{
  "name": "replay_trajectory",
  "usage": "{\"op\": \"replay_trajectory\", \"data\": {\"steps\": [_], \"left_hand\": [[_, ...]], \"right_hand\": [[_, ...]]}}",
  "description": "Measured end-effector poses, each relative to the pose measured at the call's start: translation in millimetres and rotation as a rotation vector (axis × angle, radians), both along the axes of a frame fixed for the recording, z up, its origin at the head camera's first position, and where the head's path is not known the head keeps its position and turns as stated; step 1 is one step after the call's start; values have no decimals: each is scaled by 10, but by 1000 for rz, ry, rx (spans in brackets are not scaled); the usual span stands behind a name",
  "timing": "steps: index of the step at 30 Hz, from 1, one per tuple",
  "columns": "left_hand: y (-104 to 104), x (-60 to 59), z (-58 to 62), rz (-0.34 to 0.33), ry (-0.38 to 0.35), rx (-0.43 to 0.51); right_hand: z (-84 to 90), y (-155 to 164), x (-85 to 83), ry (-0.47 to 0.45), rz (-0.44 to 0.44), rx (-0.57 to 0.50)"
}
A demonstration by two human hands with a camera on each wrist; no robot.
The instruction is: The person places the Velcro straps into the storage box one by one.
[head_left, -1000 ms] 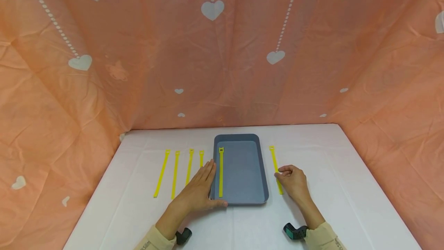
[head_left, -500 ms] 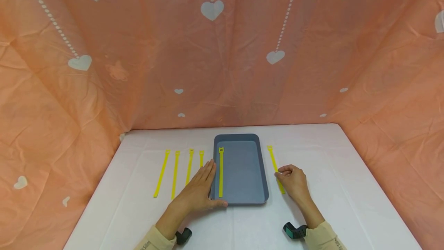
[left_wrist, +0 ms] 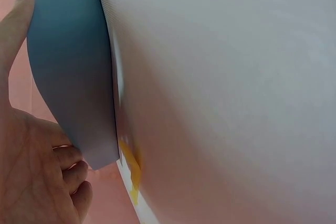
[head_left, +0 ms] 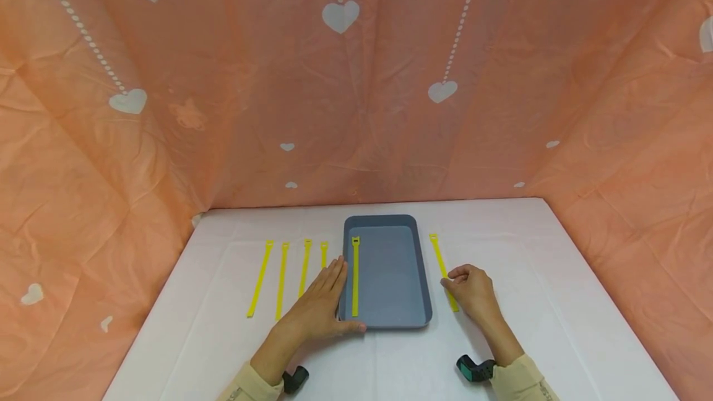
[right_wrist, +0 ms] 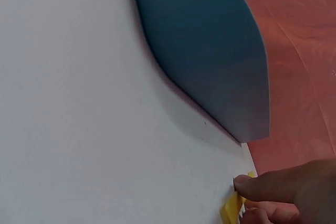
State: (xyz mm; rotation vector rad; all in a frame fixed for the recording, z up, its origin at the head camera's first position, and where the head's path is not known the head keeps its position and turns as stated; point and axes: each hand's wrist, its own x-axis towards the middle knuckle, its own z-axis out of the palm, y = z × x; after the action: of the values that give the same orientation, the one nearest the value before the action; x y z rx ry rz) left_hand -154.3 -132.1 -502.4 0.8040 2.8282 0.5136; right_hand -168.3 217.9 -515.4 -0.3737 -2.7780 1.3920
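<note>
Both hands work at the flat blue-grey rectangular plastic tray, which sits near the middle of the white-covered table, its short sides toward the front and back edges. On the tray's left rim the left hand lies flat, fingers straight along the long side and thumb against the near left corner; judging by this placement, it steadies the tray so it cannot slide. Just off the tray's right rim the right hand has its fingers curled down onto a thin yellow plastic strap with a looped head, and the right wrist view shows a fingertip pinching the strap's near end against the cloth, probably to get an edge up off the flat surface. One matching yellow strap already lies lengthwise inside the tray, close to its left wall. Four more yellow straps lie side by side on the table left of the tray, heads toward the back edge, the rightmost partly hidden under the left hand. Salmon cloth printed with white hearts hangs behind and beside the table.
</note>
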Motion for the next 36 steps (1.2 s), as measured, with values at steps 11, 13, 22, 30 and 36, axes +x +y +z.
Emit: {"op": "replay_trajectory", "data": {"steps": [11,13,22,30,36], "left_hand": [[0,-7,0,-2,-1,3],[0,-7,0,-1,-3,6],[2,-2,9,-2,-6,9],[-1,3,8,-5,-6,10],[0,1,9,-5,-4,10]], "right_hand": [[-3,4,-19,3,8,9],[-6,5,-17,-1,7,5],[-26,19,-16,10,8,-21],[-25,27,-8,5,10,-24],[-44,55,-20,9,14,-35]]}}
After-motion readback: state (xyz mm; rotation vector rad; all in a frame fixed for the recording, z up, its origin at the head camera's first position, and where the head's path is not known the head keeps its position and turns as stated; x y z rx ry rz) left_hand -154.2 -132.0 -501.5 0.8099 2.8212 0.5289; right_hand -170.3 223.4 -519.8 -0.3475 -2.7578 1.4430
